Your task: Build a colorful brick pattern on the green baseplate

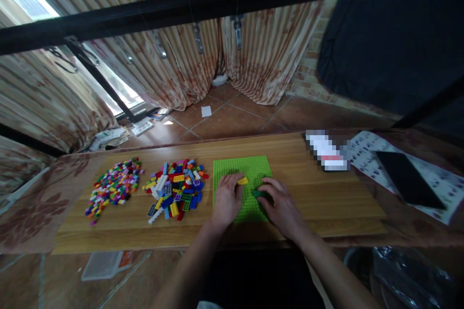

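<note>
A lime-green studded baseplate (241, 164) lies on the wooden board in front of me. Over its left half is my left hand (228, 195), its fingertips closed on a small yellow brick (242, 181). My right hand (282, 203) is at the plate's right edge, with thumb and fingers pinching a dark green brick (257, 193). Both bricks are just above or touching the plate; I cannot tell which. Left of the plate lies a loose pile of mixed building bricks (177, 188) in red, blue, white, yellow and green.
Farther left spreads a heap of tiny coloured pieces (118, 183). A blurred-out device (328, 150) lies on the board (326, 203) at right, beside a printed sheet (369, 147) with a black phone (409, 178). A dark metal bar (217, 0) crosses above. A clear plastic box (101, 265) sits below.
</note>
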A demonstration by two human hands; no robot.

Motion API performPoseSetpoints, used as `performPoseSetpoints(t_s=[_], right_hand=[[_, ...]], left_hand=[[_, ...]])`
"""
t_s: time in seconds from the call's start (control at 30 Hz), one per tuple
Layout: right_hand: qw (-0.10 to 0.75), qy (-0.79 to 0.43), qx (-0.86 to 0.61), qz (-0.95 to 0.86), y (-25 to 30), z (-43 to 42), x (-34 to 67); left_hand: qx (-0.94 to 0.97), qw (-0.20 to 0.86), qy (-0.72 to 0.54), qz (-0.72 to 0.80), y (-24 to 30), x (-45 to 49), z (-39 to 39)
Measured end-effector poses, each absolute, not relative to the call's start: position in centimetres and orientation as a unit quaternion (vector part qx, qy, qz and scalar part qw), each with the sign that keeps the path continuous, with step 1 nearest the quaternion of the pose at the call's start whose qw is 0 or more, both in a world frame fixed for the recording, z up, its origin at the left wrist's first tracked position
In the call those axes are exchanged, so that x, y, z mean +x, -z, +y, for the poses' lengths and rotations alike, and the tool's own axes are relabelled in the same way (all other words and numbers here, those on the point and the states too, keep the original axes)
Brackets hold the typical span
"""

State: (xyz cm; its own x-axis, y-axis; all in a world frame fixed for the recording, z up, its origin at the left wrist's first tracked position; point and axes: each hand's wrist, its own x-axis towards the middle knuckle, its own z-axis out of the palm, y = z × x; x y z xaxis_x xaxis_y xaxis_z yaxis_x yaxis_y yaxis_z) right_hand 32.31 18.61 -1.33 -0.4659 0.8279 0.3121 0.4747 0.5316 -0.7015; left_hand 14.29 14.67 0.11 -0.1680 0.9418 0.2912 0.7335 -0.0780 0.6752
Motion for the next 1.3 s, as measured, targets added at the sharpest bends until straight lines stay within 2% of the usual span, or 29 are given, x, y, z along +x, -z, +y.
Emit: performPoseSetpoints(t_s=[0.3,0.5,0.97,1.3], right_hand=[[0.329,-0.246,-0.387,-0.825,1.7,17.8,32.4],[0.361,-0.257,-0.391,-0.807,1.7,17.9,32.4],[0.369,-0.225,-0.386,-0.815,1.4,18.0,32.0],[0.374,-0.234,-0.381,-0.813,1.7,18.1,32.0]], left_hand=[[0.621,0.134,-0.396,0.663,-0.4,14.7,13.3],[0.624,0.124,-0.407,0.655,-0.2,14.4,13.0],[0.62,0.087,-0.402,0.668,0.0,14.5,13.4],[0.618,0.097,-0.384,0.679,0.0,14.4,13.6]])
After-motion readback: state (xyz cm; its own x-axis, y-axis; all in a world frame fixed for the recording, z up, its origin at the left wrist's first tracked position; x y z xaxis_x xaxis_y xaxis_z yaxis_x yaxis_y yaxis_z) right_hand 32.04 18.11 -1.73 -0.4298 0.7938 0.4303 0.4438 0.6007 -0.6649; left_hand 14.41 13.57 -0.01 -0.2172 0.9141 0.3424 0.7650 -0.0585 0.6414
